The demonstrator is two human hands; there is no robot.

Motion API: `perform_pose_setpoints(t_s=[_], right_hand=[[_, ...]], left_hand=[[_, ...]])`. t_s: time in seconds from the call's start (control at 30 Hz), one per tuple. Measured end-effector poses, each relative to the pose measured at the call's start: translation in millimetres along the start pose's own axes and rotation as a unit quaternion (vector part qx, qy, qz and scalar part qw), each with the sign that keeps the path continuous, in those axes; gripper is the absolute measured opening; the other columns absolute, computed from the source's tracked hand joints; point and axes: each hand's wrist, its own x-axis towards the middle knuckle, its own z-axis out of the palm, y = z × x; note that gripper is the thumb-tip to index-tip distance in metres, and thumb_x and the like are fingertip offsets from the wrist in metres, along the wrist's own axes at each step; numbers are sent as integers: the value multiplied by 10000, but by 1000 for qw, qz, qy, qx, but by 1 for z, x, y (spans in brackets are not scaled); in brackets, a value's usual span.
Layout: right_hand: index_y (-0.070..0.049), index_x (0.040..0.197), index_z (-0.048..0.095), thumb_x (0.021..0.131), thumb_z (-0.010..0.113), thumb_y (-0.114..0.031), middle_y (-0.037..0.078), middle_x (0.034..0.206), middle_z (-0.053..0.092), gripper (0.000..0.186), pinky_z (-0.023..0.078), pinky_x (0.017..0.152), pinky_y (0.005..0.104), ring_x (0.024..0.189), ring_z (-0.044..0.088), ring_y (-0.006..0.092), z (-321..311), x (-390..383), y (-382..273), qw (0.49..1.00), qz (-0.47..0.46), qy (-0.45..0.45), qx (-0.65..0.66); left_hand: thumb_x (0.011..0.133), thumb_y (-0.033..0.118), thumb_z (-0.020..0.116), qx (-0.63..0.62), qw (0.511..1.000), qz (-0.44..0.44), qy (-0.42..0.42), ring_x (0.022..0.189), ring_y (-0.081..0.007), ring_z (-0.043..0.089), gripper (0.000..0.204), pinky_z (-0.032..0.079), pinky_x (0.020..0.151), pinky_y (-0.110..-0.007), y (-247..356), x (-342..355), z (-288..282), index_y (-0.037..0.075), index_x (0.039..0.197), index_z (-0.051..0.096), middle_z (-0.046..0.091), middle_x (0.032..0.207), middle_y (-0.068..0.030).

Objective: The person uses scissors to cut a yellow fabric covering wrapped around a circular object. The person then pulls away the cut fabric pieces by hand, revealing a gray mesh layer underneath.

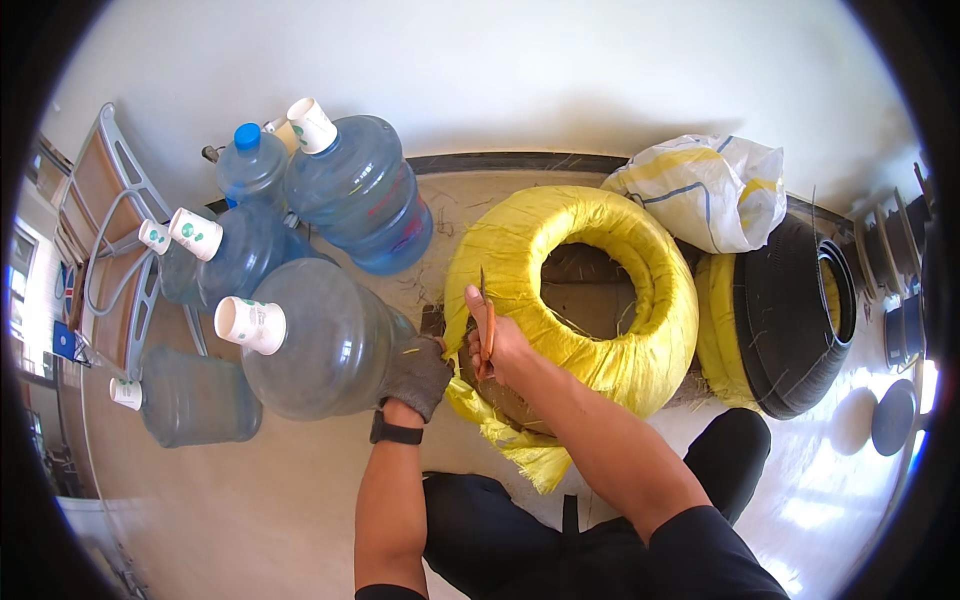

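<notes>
A large ring (pixel 620 375) wrapped in yellow woven plastic leans in front of me, its round hole facing up. My right hand (pixel 508 352) is bare and closed round the orange handles of scissors (pixel 488 335), whose dark blades point away from me over the ring's left side. My left hand (pixel 416 380), in a dark grey glove with a black band at the wrist, grips a strip of the yellow wrapping (pixel 453 350) at the ring's left edge. A loose, frayed tail of wrapping (pixel 540 462) hangs from the near side.
Several big water bottles, some with paper cups on their necks, stand or lie to the left; the nearest bottle (pixel 320 345) is beside my left hand. Rightward are a black ring-shaped roll (pixel 785 320) and a white woven sack (pixel 700 190). A folding chair (pixel 120 230) stands far left.
</notes>
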Motion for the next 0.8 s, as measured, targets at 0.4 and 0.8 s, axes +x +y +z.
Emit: perform_pose_setpoints(t_s=[0.4,0.8], right_hand=[[-59,727,479,888,447,-834,58,564,436,792,392,482,346,438,421,208,-2,1,0,985,51,-71,146],[-32,880,569,1053,322,-618,57,706,548,659,441,639,295,659,538,152,-143,-125,43,972,-133,-68,-183]], left_hand=[[846,316,658,161,981,-93,-56,856,-339,720,258,553,755,-461,-22,-11,19,83,871,765,743,892,-155],[827,313,764,113,980,-6,164,949,-353,647,386,510,812,-473,53,-4,-10,25,1041,620,638,1016,-175]])
